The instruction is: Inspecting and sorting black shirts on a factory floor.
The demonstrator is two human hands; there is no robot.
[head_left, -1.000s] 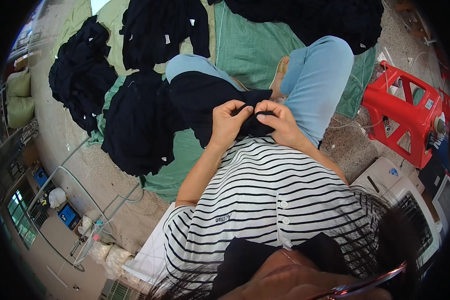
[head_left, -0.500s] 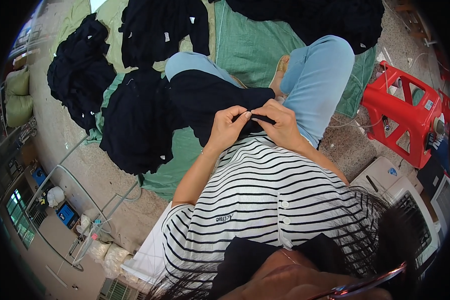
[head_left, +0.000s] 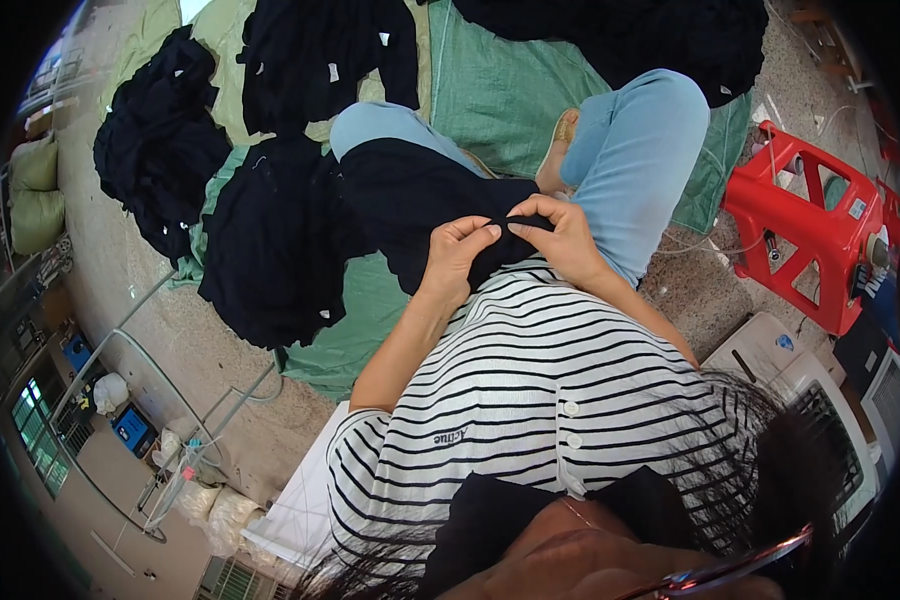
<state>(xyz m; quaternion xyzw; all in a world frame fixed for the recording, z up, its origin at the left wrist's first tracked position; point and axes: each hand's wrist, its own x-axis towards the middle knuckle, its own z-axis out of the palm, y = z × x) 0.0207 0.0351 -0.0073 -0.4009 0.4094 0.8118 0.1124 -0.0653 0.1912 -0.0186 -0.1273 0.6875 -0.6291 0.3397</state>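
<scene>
A dark navy garment (head_left: pixel 410 195) lies across my lap, draped over one thigh. My left hand (head_left: pixel 457 252) pinches its edge between thumb and fingers. Close beside it, my right hand (head_left: pixel 558 238) pinches the same edge, thumb and forefinger pressed together on the dark cloth. The two sets of fingertips nearly meet above the fabric. Whether a small tool or thread sits between them is too small to tell. To the left of the lap is a heap of dark garments (head_left: pixel 275 240), touching the one I hold.
Further dark piles (head_left: pixel 155 150) lie on green sheeting (head_left: pixel 510 95) at the left and far side. An upturned-looking red plastic stool (head_left: pixel 810 225) stands at the right, near a pale appliance (head_left: pixel 770 350). Bent metal tubing (head_left: pixel 135 345) runs along the left floor.
My right fingers have shifted slightly and changed their pinch; the folded strip of cloth that stuck out beneath them no longer shows. My left hand stays nearly in place.
</scene>
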